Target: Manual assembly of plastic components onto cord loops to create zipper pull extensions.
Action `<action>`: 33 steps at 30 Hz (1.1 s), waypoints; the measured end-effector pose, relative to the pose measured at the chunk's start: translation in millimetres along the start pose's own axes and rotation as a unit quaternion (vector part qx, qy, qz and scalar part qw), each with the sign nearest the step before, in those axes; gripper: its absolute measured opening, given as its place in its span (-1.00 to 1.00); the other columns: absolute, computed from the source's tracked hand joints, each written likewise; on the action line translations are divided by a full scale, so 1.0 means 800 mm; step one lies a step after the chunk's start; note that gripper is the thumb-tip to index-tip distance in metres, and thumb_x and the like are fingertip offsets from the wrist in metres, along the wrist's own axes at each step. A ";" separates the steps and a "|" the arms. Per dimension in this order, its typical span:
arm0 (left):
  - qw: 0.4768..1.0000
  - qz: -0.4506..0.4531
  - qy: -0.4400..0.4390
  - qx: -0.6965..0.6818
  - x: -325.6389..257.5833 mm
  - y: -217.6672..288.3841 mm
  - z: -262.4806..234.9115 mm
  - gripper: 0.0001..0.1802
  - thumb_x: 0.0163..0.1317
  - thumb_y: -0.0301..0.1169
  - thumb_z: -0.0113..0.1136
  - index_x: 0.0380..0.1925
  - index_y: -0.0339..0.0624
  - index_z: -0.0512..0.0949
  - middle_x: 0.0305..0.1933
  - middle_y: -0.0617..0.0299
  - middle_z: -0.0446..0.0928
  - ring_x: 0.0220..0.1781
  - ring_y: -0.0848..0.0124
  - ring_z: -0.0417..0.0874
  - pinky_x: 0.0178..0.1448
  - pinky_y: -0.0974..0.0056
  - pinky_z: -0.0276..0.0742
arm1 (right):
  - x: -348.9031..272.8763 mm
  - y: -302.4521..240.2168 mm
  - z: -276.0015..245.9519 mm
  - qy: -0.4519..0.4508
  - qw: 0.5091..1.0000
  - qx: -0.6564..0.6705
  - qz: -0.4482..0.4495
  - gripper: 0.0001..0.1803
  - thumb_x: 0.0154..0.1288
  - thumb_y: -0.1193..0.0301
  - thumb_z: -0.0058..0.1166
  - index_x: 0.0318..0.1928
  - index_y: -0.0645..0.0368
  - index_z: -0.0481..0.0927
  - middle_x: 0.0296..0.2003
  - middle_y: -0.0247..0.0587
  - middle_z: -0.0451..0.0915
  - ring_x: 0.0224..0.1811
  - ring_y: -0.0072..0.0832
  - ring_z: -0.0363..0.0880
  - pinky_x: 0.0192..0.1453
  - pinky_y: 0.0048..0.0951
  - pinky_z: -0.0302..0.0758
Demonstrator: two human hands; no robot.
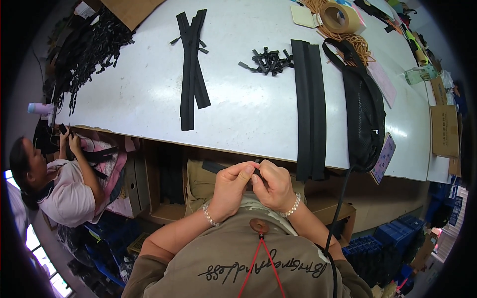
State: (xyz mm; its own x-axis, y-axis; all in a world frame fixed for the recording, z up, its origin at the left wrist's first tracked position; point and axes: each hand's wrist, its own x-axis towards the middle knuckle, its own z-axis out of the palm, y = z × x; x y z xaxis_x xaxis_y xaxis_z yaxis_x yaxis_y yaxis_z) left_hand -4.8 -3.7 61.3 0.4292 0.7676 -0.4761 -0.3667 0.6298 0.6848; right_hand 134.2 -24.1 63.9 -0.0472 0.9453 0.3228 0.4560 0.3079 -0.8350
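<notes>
Between my two hands, the left hand [232, 187] and the right hand [276, 186], I pinch one small black piece [255, 175]. Just beyond my grip lie two bundles of black zipper tape [191, 69] [309, 107], one heap of black sliders [268, 61], one black mesh bag [365, 111] and one tape roll [340, 17].

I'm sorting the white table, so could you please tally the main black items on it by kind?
Crossed bundle of black zipper tapes: 1
Straight stack of black zipper tapes: 1
Pile of black zipper pulls: 1
Black mesh waist bag: 1
Total: 4
</notes>
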 end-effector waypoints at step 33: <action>0.881 0.326 -0.103 0.328 0.014 0.033 -0.021 -0.76 -0.08 -0.66 0.27 -0.34 -0.20 0.65 -0.41 0.26 0.59 -0.30 0.41 0.55 -0.18 0.38 0.44 | -0.016 -0.012 -0.007 0.041 0.970 0.187 0.149 -0.92 0.14 0.66 0.04 -0.32 0.35 0.52 -0.43 -0.15 0.57 -0.53 -0.51 0.58 -0.45 -0.58 0.51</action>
State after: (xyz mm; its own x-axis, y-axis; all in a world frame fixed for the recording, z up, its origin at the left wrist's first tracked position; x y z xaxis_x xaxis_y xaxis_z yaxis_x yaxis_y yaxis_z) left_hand -23.4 23.8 64.8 0.4683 0.8606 0.2003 -0.0644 -0.1928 0.9791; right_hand 135.1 -40.2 70.3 0.1157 0.9912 0.0643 0.0843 0.0547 -0.9949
